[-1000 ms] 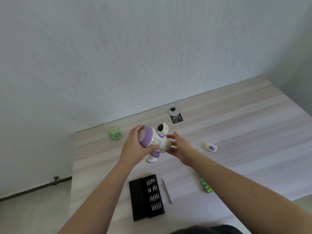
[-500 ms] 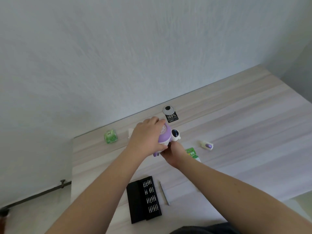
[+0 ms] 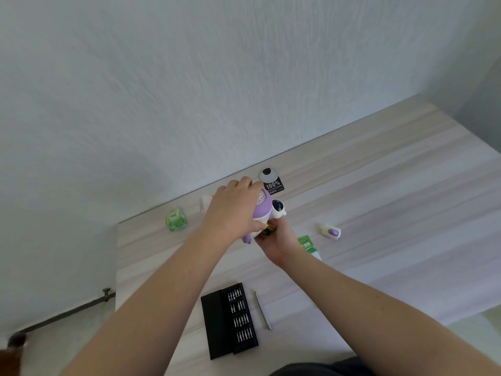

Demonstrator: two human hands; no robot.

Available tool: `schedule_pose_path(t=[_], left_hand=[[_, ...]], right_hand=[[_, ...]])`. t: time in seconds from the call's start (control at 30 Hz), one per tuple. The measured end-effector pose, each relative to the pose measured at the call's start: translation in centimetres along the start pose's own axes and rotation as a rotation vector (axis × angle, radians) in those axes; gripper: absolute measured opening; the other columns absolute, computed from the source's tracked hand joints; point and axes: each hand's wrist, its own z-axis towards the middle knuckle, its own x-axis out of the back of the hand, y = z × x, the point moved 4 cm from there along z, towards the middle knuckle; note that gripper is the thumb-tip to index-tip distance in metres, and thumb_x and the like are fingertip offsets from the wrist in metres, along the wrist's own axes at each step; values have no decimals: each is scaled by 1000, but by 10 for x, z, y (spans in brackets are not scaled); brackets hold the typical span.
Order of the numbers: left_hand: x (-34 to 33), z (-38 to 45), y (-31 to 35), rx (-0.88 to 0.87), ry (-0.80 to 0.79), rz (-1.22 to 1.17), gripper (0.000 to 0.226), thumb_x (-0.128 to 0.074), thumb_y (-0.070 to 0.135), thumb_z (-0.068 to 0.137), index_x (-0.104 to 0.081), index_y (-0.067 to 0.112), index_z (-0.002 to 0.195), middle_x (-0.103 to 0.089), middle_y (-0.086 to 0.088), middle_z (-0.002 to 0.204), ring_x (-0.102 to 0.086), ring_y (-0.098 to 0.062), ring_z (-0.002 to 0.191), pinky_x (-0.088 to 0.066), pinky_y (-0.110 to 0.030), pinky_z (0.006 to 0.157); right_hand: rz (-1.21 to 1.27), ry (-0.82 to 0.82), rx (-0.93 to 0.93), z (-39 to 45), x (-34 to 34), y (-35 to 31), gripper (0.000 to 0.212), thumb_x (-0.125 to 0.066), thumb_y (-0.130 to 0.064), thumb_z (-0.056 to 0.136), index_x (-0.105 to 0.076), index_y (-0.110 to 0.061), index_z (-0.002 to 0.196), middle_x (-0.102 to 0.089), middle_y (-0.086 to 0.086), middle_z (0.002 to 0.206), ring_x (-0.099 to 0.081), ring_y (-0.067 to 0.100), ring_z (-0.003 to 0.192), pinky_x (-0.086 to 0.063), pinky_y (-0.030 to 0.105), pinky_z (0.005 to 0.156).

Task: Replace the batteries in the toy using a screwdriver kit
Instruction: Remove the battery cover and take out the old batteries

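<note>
My left hand (image 3: 235, 210) grips the purple and white toy (image 3: 264, 210) from above, holding it over the table. My right hand (image 3: 276, 240) is under the toy's lower end, fingers closed around a small green and gold battery (image 3: 268, 228) at the toy's underside. The black screwdriver kit (image 3: 229, 320) lies open near the table's front, its bits showing. A slim silver screwdriver handle (image 3: 262, 309) lies just right of it. A green battery pack (image 3: 307, 244) lies right of my right wrist.
A small purple and white piece (image 3: 330, 231) lies to the right. A green cube (image 3: 175, 219) sits at the back left. A black label (image 3: 273, 186) and a grey round cap (image 3: 267, 174) lie by the wall. The table edge (image 3: 117, 267) drops off at left.
The toy has turned from lying sideways between both hands to being held from above by my left hand. My right hand has gone under it, and a battery now shows there.
</note>
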Motion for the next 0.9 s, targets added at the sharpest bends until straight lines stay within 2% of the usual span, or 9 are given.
schedule_pose_path(t=[0.13,0.37,0.47,0.53,0.6,0.73,0.9], left_hand=[[2,-2,-4,35,-2,-86,85,-76,52,67,-39,25,138,-46,2,131,-50,-23,113,-43,-36,92],[-7,-9,-24,118,15,-299,88,-79,51,64,-40,27,139,-46,6,134,-49,-20,118,-45,-37,93],[-15,-14,-36,170,26,-407,91,-82,49,63,-39,28,141,-45,6,137,-50,-18,120,-45,-35,95],[-18,-17,-44,202,29,-472,93,-84,48,63,-39,26,142,-45,5,139,-49,-18,121,-43,-32,97],[-21,-21,-51,224,39,-529,93,-85,46,64,-39,26,142,-45,4,139,-48,-17,123,-42,-31,99],[-25,-28,-62,262,80,-622,91,-86,44,64,-42,26,141,-47,5,137,-49,-15,122,-43,-33,99],[-41,-39,-77,332,136,-779,89,-89,44,60,-47,29,136,-53,10,131,-51,-10,117,-45,-31,98]], right_hand=[[47,45,-41,0,3,0,30,-53,-18,96,-60,-4,122,-65,16,111,-63,29,92,-56,39,74],[100,55,-50,-1,7,-3,28,-49,-19,99,-58,-3,121,-62,17,115,-60,30,98,-51,43,91],[128,83,-52,-1,12,-4,23,-48,-21,100,-60,-4,111,-62,17,111,-59,31,98,-48,45,96],[151,94,-52,-3,12,-5,22,-47,-22,101,-60,-5,100,-63,16,101,-60,31,93,-49,46,94],[173,89,-50,-5,12,-4,22,-47,-22,101,-60,-5,97,-63,16,95,-60,30,90,-50,45,91],[212,93,-44,-6,10,-3,22,-47,-22,101,-59,-3,98,-62,17,95,-61,30,91,-51,46,91],[246,115,-26,-7,9,-7,23,-48,-21,100,-59,-2,98,-61,18,99,-63,29,90,-54,43,81]])
